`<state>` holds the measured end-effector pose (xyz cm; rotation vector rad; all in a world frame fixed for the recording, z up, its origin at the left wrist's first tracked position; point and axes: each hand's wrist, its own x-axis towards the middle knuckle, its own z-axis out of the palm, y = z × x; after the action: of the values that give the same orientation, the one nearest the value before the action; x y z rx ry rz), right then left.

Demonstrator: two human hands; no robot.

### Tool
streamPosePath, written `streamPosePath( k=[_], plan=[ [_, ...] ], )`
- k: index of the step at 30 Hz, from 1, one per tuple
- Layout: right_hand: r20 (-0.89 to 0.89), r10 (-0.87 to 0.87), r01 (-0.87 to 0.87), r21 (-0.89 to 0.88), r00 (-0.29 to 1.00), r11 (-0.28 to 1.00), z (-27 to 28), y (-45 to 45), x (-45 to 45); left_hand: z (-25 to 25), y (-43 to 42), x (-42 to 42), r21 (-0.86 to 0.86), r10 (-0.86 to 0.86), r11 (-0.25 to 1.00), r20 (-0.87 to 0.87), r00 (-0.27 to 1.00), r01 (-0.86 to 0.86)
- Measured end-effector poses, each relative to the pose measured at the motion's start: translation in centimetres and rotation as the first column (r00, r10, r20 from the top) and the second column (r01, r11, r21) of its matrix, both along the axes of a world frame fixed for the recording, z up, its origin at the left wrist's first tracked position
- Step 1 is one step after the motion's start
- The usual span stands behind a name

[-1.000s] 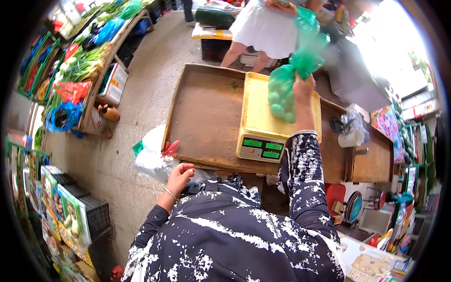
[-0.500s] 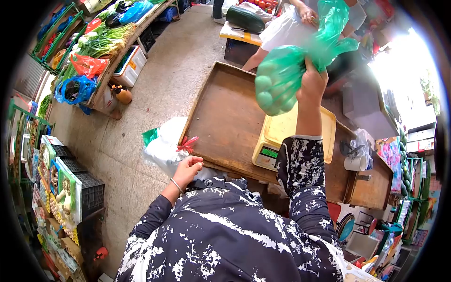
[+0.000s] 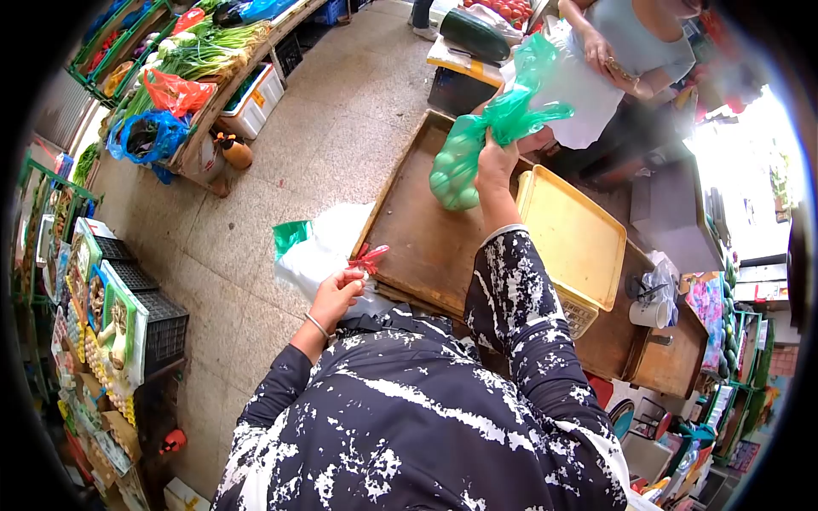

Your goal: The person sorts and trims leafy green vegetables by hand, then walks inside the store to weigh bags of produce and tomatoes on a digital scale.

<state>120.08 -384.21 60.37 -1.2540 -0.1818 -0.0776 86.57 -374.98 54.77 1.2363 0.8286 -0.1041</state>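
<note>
A green plastic bag (image 3: 456, 166) filled with several round, pale things hangs from my right hand (image 3: 497, 166), which is closed around its gathered neck. The bag is over the left part of a wooden tray table (image 3: 426, 226). To the right of my right forearm stands a weighing scale with a yellow pan (image 3: 579, 230); my sleeve covers part of its front. My left hand (image 3: 335, 298) is low at the table's near left corner, its fingers pinched together beside a red plastic tie (image 3: 369, 258). Whatever is between those fingertips is too small to name. White plastic bags (image 3: 319, 251) hang there.
Across the table a person's hands (image 3: 609, 64) hold a small object. A dark green melon (image 3: 473, 34) lies on a box behind the table. At right are a white mug (image 3: 649, 313) and a grey box (image 3: 677, 200). Vegetable stalls (image 3: 213, 60) line the left side.
My right hand has carried the green bag leftward, away from above the scale, whose pan now shows more fully. My left hand shifted slightly toward the red tie. The other person's hands are now together.
</note>
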Motion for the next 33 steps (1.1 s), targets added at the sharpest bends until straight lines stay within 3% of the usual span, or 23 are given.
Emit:
streamPosePath(
  k=[4,8,10,12,13,14,16,18,19,21,23,28,33],
  plan=[
    [0.065,-0.012,0.023,-0.162,0.998,0.987,-0.2,-0.2,-0.6,0.1,1.0,0.3,-0.011,-0.018,1.000,-0.008,1.000,0.018],
    [0.141,0.015,0.007,-0.156,0.990,0.988,-1.2,-0.7,-0.2,0.5,1.2,1.1,-0.019,-0.003,1.000,0.029,1.000,0.004],
    [0.187,0.018,0.064,-0.422,0.982,0.904,-1.6,-1.2,0.2,0.5,1.8,1.3,-0.012,-0.011,1.000,0.043,0.999,0.012],
    [0.272,0.006,0.115,-0.425,0.962,0.898,-1.3,-1.4,0.2,0.0,3.3,0.9,0.045,-0.110,0.993,0.023,0.994,0.108],
    [0.262,0.004,0.145,-0.547,0.965,0.825,0.3,-1.5,-1.0,-0.8,3.8,0.5,0.070,-0.040,0.997,0.005,0.999,0.040],
    [0.217,0.046,0.059,-0.455,0.975,0.888,-0.7,-1.7,-0.2,-2.0,4.8,-0.3,0.086,0.005,0.996,-0.004,1.000,-0.005],
    [0.236,-0.010,0.147,-0.570,0.972,0.808,-0.5,-1.5,-0.4,-2.8,6.8,-2.0,0.136,0.100,0.986,-0.043,0.994,-0.093],
    [0.299,0.062,0.075,-0.425,0.952,0.902,-0.9,-1.4,-0.4,-4.1,8.5,-3.9,0.146,0.215,0.969,-0.095,0.972,-0.200],
    [0.195,0.062,0.017,-0.378,0.979,0.925,-1.2,-1.2,-0.4,-5.1,9.3,-4.9,0.143,0.277,0.955,-0.118,0.954,-0.259],
    [0.135,0.036,0.037,-0.500,0.990,0.865,-0.7,-1.3,-0.7,-7.4,10.5,-7.2,0.122,0.412,0.910,-0.157,0.898,-0.396],
    [-0.036,0.096,-0.102,-0.341,0.995,0.934,0.1,-0.8,-1.9,-8.9,11.0,-9.6,0.052,0.542,0.836,-0.240,0.806,-0.546],
    [-0.064,0.092,-0.110,-0.411,0.994,0.905,-2.2,-0.5,-2.2,-12.4,11.5,-11.0,-0.040,0.613,0.763,-0.269,0.743,-0.645],
    [-0.110,0.182,-0.211,-0.376,0.977,0.903,-3.5,-1.4,-1.2,-11.5,13.6,-10.6,-0.133,0.731,0.614,-0.277,0.624,-0.778]
  ],
)
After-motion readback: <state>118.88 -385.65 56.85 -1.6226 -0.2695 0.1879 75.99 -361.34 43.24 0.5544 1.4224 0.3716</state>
